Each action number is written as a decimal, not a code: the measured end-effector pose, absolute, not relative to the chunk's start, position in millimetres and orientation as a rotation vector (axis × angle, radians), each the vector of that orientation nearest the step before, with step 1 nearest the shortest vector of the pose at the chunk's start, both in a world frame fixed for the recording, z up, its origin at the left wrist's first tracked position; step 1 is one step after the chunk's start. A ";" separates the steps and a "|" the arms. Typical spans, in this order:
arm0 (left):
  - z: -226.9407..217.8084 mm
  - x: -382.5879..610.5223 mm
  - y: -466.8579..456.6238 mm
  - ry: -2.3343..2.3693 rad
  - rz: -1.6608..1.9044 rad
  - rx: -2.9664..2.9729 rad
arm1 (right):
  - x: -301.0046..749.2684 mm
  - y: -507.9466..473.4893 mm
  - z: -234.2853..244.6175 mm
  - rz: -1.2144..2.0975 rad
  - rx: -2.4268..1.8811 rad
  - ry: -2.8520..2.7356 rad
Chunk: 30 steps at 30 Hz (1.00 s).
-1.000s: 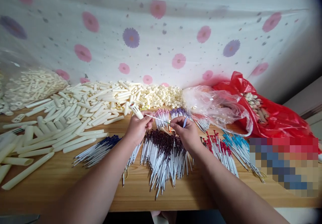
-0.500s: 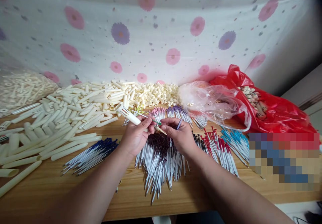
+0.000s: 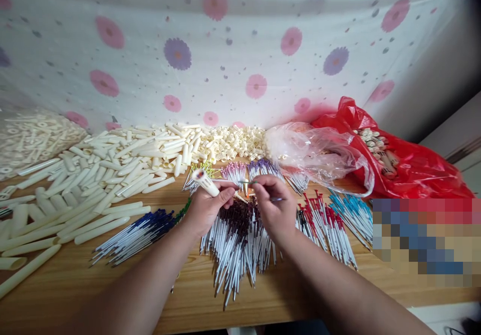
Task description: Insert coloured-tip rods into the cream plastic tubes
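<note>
My left hand is closed around a cream pen barrel, whose slotted end tilts up toward me. A thin refill and a pale pointed tip show beyond its fingers. Opposite it, my right hand pinches a slim refill with a greenish end; a pale purple refill also sticks out of this hand. A small gap separates the two hands. Below them spreads a pile of white refills with dark brown ends. Some fingertips of the right hand are hidden.
Cream pen tubes cover the left of the wooden table, with short slotted parts behind. Blue-ended, red-ended and light-blue-ended refills lie around. A clear bag and red bag stand back right.
The pen barrel in my left hand has swung more upright, its slotted end turning toward me. My right hand has drawn slightly right and curled, with the refill between its fingers.
</note>
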<state>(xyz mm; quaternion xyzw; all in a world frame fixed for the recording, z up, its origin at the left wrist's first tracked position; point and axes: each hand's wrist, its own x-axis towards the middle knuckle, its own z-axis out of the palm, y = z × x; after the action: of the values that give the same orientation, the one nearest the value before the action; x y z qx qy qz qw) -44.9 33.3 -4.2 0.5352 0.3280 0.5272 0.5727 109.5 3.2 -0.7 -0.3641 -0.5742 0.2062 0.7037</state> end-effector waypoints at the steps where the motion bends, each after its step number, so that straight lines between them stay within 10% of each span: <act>1: -5.8 -46.8 35.4 0.839 1.246 1.381 | 114.4 0.9 3.7 0.381 -0.777 -1.241; 30: -5.9 -56.9 47.0 1.066 1.383 2.228 | 129.3 -39.4 46.8 -0.297 -0.746 -1.822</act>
<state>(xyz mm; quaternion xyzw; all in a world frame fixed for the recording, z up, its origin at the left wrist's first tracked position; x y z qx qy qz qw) -56.9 47.0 -5.9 0.7776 0.3720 0.4826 0.1550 129.3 -39.4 46.8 -0.3145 -0.7679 -0.1251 0.5439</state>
